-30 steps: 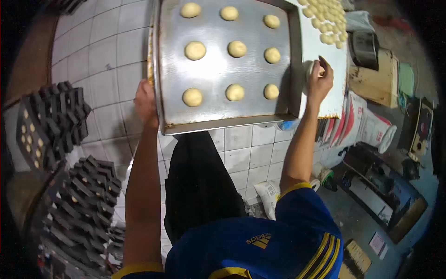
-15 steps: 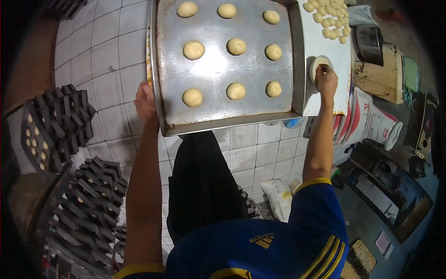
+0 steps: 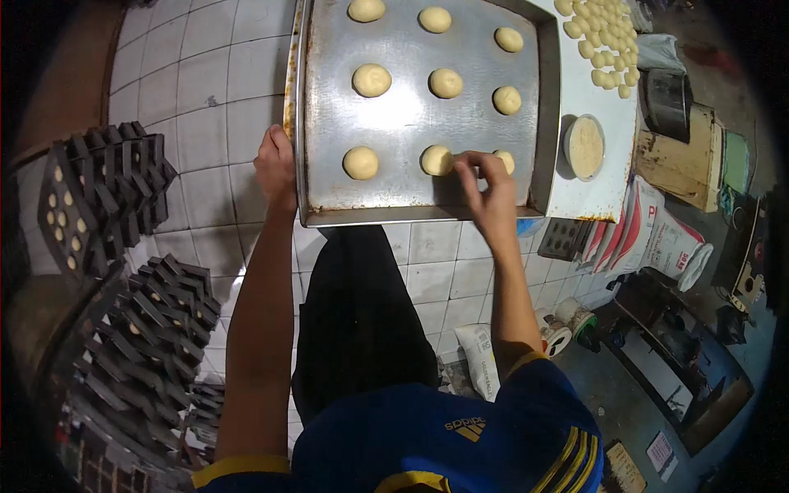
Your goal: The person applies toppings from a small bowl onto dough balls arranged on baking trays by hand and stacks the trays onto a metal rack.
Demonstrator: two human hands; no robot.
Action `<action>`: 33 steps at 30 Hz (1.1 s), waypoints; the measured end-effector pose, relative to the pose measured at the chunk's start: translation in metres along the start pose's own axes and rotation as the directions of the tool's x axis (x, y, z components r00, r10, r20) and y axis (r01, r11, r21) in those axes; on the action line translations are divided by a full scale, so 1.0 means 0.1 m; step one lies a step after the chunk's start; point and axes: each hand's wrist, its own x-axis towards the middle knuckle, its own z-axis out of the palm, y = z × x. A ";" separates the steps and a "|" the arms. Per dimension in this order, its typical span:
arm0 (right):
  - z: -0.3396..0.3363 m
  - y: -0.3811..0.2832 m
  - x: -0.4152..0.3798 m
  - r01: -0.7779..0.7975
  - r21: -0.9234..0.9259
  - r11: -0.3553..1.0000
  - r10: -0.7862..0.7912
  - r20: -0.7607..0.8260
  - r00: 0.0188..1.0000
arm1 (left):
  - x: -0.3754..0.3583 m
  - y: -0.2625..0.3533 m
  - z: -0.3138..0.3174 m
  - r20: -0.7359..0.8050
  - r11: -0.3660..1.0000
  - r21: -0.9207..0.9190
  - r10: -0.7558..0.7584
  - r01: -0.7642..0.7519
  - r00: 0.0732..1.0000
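A large metal tray (image 3: pixel 337 123) holds several round dough balls in rows. My left hand (image 3: pixel 276 164) is at the tray's left rim, its fingers wrapped on the edge. Over the front row is my right hand (image 3: pixel 486 185), fingers bent together beside the middle dough ball (image 3: pixel 436 160) and partly covering the right one (image 3: pixel 504 162). Whatever its fingertips hold is too small to make out. A bowl of pale crumbs or powder (image 3: pixel 586 148) stands on the white surface right of the tray.
Many small dough balls (image 3: pixel 604 33) lie at the back right of the white tabletop (image 3: pixel 588 201). Stacked dark trays (image 3: pixel 107 197) stand on the left. Sacks (image 3: pixel 657 238), a dark pot (image 3: pixel 666 103) and a cardboard box (image 3: pixel 686 160) are on the right.
My right hand has moved left from the bowl to over the tray's front row. The tray and my left hand appear farther right in view.
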 end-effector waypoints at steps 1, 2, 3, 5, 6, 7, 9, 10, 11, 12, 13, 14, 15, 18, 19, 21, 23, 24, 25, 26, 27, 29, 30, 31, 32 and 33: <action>0.12 0.04 0.02 0.091 -0.111 0.990 -0.094 -0.019 0.995 | 0.02 -0.03 0.01 0.000 1.000 0.004 0.025 -0.025 1.000; 0.20 0.06 0.05 0.087 -0.108 0.990 -0.090 -0.018 0.996 | 0.02 -0.04 0.01 0.001 0.999 0.009 0.050 -0.050 0.999; 0.26 0.09 0.06 0.137 -0.200 0.970 -0.142 -0.012 0.990 | 0.01 -0.06 0.01 0.004 0.999 0.013 0.049 -0.049 0.999; 0.28 0.10 0.05 0.184 -0.290 0.939 -0.193 -0.003 0.981 | 0.02 -0.05 0.01 0.019 1.000 0.006 0.020 -0.020 1.000; 0.25 0.10 0.01 0.204 -0.366 0.908 -0.208 0.028 0.978 | 0.03 -0.05 0.00 0.020 1.000 0.007 0.020 -0.020 1.000; 0.21 0.07 -0.04 0.224 -0.441 0.869 -0.219 0.063 0.974 | 0.05 -0.07 0.00 0.025 1.000 0.006 0.015 -0.015 1.000; 0.05 -0.16 -0.11 0.238 -0.432 0.870 -0.214 0.103 0.971 | 0.03 -0.07 0.01 0.034 1.000 0.000 0.010 -0.010 0.999; 0.00 -0.23 -0.11 0.255 -0.420 0.871 -0.214 0.142 0.966 | 0.02 -0.04 0.00 0.030 1.000 0.011 0.003 -0.003 1.000; -0.05 -0.18 -0.11 0.254 -0.424 0.869 -0.215 0.140 0.967 | 0.01 -0.01 -0.01 0.025 1.000 0.020 -0.002 0.002 1.000; -0.14 -0.07 -0.11 0.232 -0.330 0.915 -0.209 0.106 0.972 | 0.01 -0.04 0.01 0.027 1.000 0.015 0.001 -0.002 1.000; -0.26 0.08 -0.10 0.210 -0.232 0.950 -0.198 0.073 0.977 | 0.04 -0.12 0.03 -0.011 0.999 0.039 0.020 -0.019 1.000; -0.40 0.36 -0.05 0.177 -0.202 0.963 -0.200 -0.099 0.975 | 0.06 -0.17 0.06 -0.044 0.998 0.060 0.039 -0.036 0.998; -0.62 0.67 0.05 0.150 -0.172 0.974 -0.193 -0.267 0.944 | 0.09 -0.18 0.06 -0.033 0.998 0.048 0.042 -0.041 0.999; -1.38 1.26 0.42 -0.257 -0.306 0.917 0.080 -0.490 0.868 | 0.00 -0.05 -0.03 0.052 0.993 0.085 0.072 -0.077 0.996; -1.52 1.59 0.56 -0.309 -0.385 0.870 0.072 -0.522 0.850 | 0.01 -0.07 0.00 0.057 0.993 0.081 0.079 -0.083 0.995; -1.68 1.99 0.77 -0.343 -0.438 0.831 0.103 -0.485 0.869 | 0.06 -0.17 0.02 0.034 0.996 0.034 0.075 -0.076 0.997; -1.69 2.04 0.89 -0.372 -0.492 0.787 0.141 -0.444 0.885 | 0.03 -0.12 0.00 0.037 0.997 0.031 0.063 -0.064 0.997; -1.70 2.06 0.94 -0.410 -0.550 0.728 0.171 -0.434 0.885 | 0.02 -0.09 -0.01 0.041 0.998 0.029 0.050 -0.051 0.998; -1.70 2.03 0.98 -0.443 -0.604 0.662 0.204 -0.424 0.882 | 0.02 -0.07 -0.01 0.041 0.998 0.034 0.051 -0.052 0.998; -1.70 1.95 0.98 -0.445 -0.600 0.665 0.211 -0.421 0.882 | 0.02 -0.06 -0.02 0.074 1.000 0.009 0.013 -0.014 0.997; -1.71 1.87 0.96 -0.468 -0.597 0.652 0.217 -0.444 0.869 | 0.02 -0.05 -0.04 0.105 1.000 -0.012 -0.026 0.027 0.994; -1.71 1.78 0.95 -0.485 -0.557 0.674 0.216 -0.480 0.851 | 0.08 -0.16 0.02 0.059 0.999 0.036 0.005 -0.007 0.998; -1.76 1.88 0.95 -0.481 -0.502 0.719 0.221 -0.491 0.843 | 0.10 -0.22 0.05 0.024 0.997 0.070 0.043 -0.045 0.999; -1.83 2.07 0.93 -0.474 -0.447 0.758 0.225 -0.502 0.835 | 0.08 -0.20 0.03 0.014 0.997 0.072 0.036 -0.037 0.999; -1.92 2.31 0.89 -0.465 -0.451 0.762 0.221 -0.494 0.841 | 0.05 -0.14 0.01 0.034 0.999 0.026 0.032 -0.033 0.999; -2.00 2.59 0.85 -0.467 -0.211 0.859 0.322 -0.487 0.812 | 0.04 -0.10 0.00 0.054 0.999 -0.021 0.030 -0.029 0.998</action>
